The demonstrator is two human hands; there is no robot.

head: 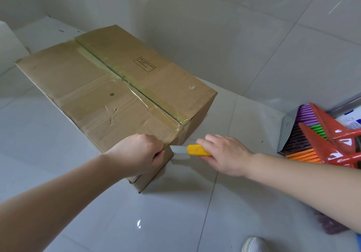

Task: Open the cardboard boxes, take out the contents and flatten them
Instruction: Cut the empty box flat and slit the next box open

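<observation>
Cardboard box (109,87) sits on the tiled floor (156,222), top seam taped. Left hand (136,154) is fisted over its near corner, probably to steady it. Utility knife (192,150): blade tip meets the corner edge, likely starting a tape cut; right hand (224,154) is wrapped around the yellow handle. Contents unseen; brooms (320,142) cropped at right.

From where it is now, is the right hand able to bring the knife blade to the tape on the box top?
Probably yes: the right hand holds the knife beside the box corner, nothing covering the tape.
</observation>
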